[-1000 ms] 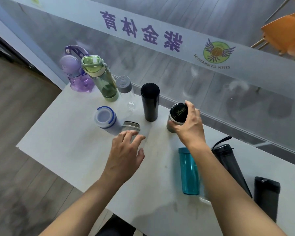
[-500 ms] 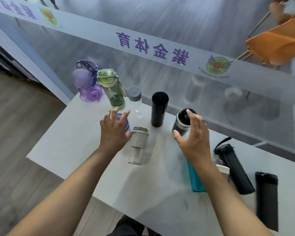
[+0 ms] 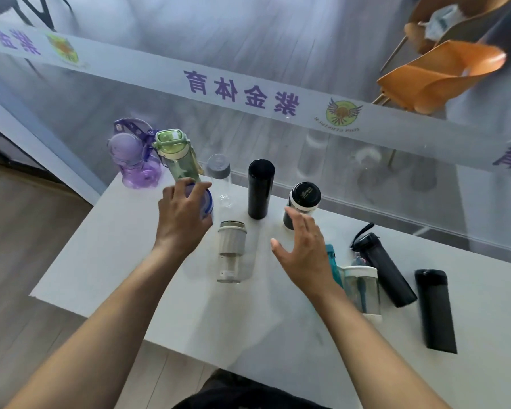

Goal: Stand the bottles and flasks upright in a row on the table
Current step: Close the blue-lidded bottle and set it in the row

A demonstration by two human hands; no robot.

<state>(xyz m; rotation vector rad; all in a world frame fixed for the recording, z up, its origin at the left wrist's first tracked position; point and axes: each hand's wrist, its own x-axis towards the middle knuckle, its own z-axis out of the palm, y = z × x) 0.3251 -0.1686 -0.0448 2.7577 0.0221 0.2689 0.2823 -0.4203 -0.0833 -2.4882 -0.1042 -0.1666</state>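
Observation:
On the white table (image 3: 106, 270), a purple bottle (image 3: 133, 160), a green-lidded bottle (image 3: 177, 156), a clear grey-capped bottle (image 3: 220, 180), a tall black flask (image 3: 260, 188) and a black-lidded flask (image 3: 303, 199) stand upright along the back. My left hand (image 3: 183, 219) closes over the top of a blue-rimmed bottle (image 3: 207, 202). A clear bottle with a grey sleeve (image 3: 231, 250) stands in front. My right hand (image 3: 304, 252) hovers open, holding nothing. A teal bottle (image 3: 332, 258), a clear white-rimmed jar (image 3: 362, 286), a black strap bottle (image 3: 384, 268) and a black flask (image 3: 435, 309) lie flat at right.
A glass partition (image 3: 366, 178) with a printed band runs right behind the table's back edge. Orange chairs (image 3: 443, 75) stand beyond it. The table's left and front edges drop to wooden floor (image 3: 27, 261).
My right hand let go of the black-lidded flask and drew back toward me, open. My left hand moved from the sleeved bottle onto the blue-rimmed bottle's top.

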